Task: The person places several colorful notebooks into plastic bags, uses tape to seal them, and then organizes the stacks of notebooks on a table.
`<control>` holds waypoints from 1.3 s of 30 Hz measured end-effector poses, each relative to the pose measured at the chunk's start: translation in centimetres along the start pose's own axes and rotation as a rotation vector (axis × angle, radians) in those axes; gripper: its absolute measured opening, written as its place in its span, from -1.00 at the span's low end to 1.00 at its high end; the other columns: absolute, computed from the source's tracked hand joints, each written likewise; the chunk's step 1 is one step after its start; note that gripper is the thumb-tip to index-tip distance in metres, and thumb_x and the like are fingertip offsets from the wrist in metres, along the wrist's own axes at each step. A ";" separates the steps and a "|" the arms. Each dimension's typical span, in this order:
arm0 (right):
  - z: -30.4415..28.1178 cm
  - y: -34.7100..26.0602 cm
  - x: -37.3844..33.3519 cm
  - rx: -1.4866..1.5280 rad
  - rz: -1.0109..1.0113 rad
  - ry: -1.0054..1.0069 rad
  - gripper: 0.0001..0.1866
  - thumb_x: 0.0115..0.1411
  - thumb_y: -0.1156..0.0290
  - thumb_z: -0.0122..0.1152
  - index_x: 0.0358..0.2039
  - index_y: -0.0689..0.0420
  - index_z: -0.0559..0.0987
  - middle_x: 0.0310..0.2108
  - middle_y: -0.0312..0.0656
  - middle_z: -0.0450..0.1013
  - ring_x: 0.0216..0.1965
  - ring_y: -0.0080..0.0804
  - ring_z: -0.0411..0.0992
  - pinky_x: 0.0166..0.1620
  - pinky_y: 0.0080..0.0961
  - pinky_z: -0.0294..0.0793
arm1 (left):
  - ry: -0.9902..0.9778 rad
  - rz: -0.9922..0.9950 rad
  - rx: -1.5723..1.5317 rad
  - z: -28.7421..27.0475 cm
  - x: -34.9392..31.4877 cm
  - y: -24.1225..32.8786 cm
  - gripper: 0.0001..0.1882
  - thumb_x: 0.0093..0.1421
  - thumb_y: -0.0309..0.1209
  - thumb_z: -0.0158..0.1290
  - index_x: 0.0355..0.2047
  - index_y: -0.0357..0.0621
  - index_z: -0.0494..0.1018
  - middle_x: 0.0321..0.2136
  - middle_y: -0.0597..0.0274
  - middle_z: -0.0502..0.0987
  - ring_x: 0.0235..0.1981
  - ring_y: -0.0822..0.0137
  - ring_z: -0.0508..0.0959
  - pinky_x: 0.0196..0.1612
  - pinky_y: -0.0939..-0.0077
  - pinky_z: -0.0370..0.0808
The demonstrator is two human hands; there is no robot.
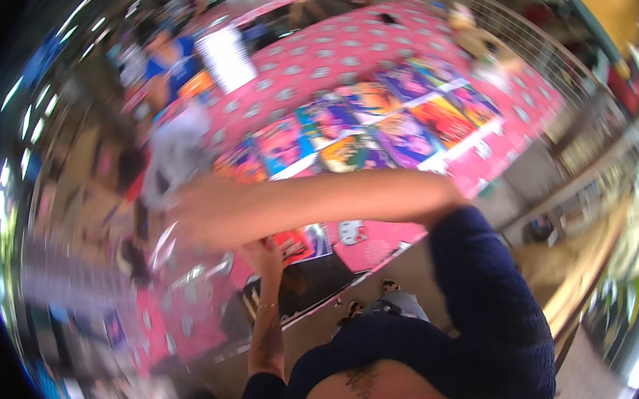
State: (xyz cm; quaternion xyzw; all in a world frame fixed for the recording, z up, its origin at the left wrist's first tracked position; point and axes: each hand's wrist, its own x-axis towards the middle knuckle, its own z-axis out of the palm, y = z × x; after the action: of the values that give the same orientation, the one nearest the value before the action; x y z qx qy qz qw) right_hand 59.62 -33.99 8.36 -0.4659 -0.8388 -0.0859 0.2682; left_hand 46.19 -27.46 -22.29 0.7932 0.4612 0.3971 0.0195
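My right arm stretches across to the left, and my right hand [198, 214] at its end is smeared by motion, its fingers unclear. Glints of clear plastic film [166, 247] show beside it. Below that forearm, my left hand [265, 256] is partly covered, so its grip cannot be made out. Closest to it is a red printed sheet [293, 245] at the table's near edge, partly hidden by my right arm. Colourful printed pictures [405, 135] lie in rows on the pink patterned tablecloth [323, 70] beyond my arm.
A whitish, see-through plastic bag [177, 153] rests beyond my right hand. A person in blue [169, 64] is at the far left, near a bright white sheet [226, 58]. Small objects [484, 44] stand at the far right corner, by a metal railing [541, 36].
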 end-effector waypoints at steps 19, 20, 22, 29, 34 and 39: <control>-0.6 11.0 1.7 0.191 -0.015 0.146 -0.75 -0.07 0.24 0.27 -0.43 0.12 0.53 -0.43 -0.13 0.48 -0.45 -0.20 0.46 -0.42 -0.15 0.39 | -0.883 -0.495 -0.814 11.5 2.0 15.5 -0.66 0.15 -0.38 0.18 -0.13 -0.32 0.42 -0.27 -0.08 0.52 -0.51 0.20 0.57 -0.45 0.30 0.55; 0.2 17.5 -5.3 0.172 0.232 0.137 -0.63 -0.05 0.18 0.27 -0.30 0.15 0.47 -0.33 -0.07 0.46 -0.34 -0.15 0.44 -0.31 -0.13 0.38 | -0.760 -0.463 -0.939 11.8 1.0 15.1 -0.70 0.18 -0.33 0.19 -0.18 -0.30 0.46 -0.53 0.16 0.55 -0.71 0.40 0.52 -0.68 0.52 0.46; 0.1 28.3 -22.2 -0.079 0.855 0.077 -0.39 0.01 0.06 0.28 -0.04 0.19 0.36 -0.13 0.05 0.41 -0.11 -0.05 0.39 -0.10 -0.11 0.36 | -0.718 -0.540 -0.885 11.6 1.0 15.3 -0.74 0.21 -0.34 0.14 -0.19 -0.27 0.46 -0.57 0.15 0.55 -0.61 0.33 0.61 -0.63 0.43 0.50; 2.6 30.3 -38.7 -0.260 1.464 -0.213 -0.14 -0.05 0.08 0.47 0.19 0.00 0.21 0.08 0.11 0.33 0.07 0.03 0.39 0.04 -0.05 0.44 | -0.392 -0.091 -0.481 9.3 2.5 16.5 -0.69 0.17 -0.36 0.12 -0.10 -0.21 0.46 -0.30 -0.12 0.56 -0.27 -0.09 0.57 -0.26 0.12 0.47; -4.4 22.9 -30.9 0.798 1.004 0.439 -0.25 0.11 0.64 0.24 0.30 0.07 0.19 -0.14 -0.17 0.40 -0.19 -0.43 0.43 -0.17 -0.48 0.46 | 0.104 -0.151 -0.666 -6.7 11.1 13.5 -0.71 0.20 -0.47 0.11 -0.06 -0.21 0.46 -0.49 0.38 0.49 -0.50 0.50 0.50 -0.42 0.55 0.44; 5.2 12.4 -23.3 0.867 0.848 0.477 -0.24 0.16 0.57 0.23 0.36 0.07 0.16 0.20 -0.10 0.30 0.02 -0.45 0.38 -0.06 -0.52 0.47 | -0.118 -0.241 -0.876 -15.8 17.2 10.1 -0.70 0.17 -0.64 -0.08 -0.12 -0.16 0.51 -0.58 0.43 0.42 -0.60 0.69 0.35 -0.60 0.69 0.24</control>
State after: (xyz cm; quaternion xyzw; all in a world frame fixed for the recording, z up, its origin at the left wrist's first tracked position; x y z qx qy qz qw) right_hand 77.80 -42.18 -9.66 -0.5740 -0.4583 0.2724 0.6215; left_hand 47.64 -25.73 3.10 0.6721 0.3368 0.5036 0.4256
